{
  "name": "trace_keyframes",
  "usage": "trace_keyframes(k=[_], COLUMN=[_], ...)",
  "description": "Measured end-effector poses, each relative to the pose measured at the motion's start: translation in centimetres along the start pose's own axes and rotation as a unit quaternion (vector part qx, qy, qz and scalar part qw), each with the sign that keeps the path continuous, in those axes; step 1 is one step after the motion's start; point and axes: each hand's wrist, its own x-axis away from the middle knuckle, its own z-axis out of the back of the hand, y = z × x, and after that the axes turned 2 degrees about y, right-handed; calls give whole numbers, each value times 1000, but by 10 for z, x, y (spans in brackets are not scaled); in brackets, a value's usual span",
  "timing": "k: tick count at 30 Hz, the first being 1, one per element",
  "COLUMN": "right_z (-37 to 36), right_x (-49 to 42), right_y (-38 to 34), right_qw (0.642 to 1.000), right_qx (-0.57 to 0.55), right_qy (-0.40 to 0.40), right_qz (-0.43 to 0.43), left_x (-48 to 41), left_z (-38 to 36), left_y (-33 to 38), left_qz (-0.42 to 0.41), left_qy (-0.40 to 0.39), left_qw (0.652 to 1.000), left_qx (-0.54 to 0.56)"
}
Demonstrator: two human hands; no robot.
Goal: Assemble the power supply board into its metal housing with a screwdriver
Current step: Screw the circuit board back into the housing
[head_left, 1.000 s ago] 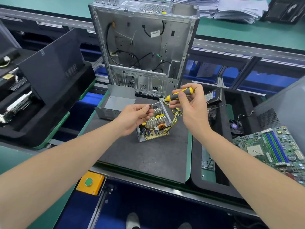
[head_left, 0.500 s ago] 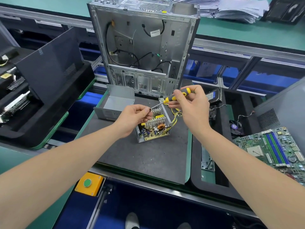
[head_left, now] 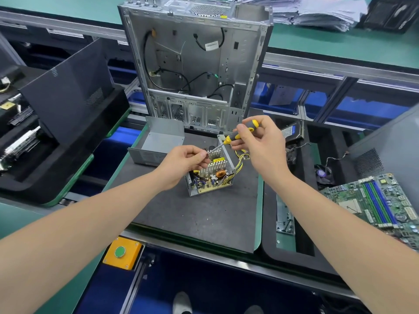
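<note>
Head: screwdriver (head_left: pixel 230 138) in right hand (head_left: pixel 265 146)

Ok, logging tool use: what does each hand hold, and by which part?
The right hand grips the yellow-and-grey screwdriver by its handle. The left hand pinches at the shaft tip; any screw there is hidden.

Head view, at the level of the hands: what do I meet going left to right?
Black panel → metal cover → left hand → power supply board → right hand → fan → motherboard.
</note>
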Motion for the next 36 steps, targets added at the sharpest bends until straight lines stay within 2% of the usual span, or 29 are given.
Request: trace_keyframes(k=[6, 7, 9, 11, 13, 20, 24, 36], right_z=[2, 2, 2, 0, -4, -16, -20, -26], right_x=[3, 3, 6, 9, 14, 29, 32, 42], right_y=[3, 3, 5, 7, 11, 28, 33, 50], right_qw=[1000, 1000, 999, 999, 998, 981, 974, 955], right_qx=[17, 22, 32, 39, 58, 159, 181, 235], right_qy=[7, 7, 4, -9, -32, -112, -135, -173], right_qz=[-1, -1, -1, -2, 2, 11, 22, 57], left_x=[1, 1, 2, 1, -3, -12, -14, -13], left_z=[6, 7, 10, 12, 11, 5, 9, 5], left_y=[7, 7, 8, 5, -1, -9, -13, -18], left_qz=[15, 8, -28, -75, -90, -37, -31, -45], left_qy=[10, 22, 67, 97, 78, -50, -90, -116], left_qw=[1000, 1000, 990, 951, 904, 812, 781, 775], left_qx=[18, -1, -123, -285, -410, -581, -617, -619])
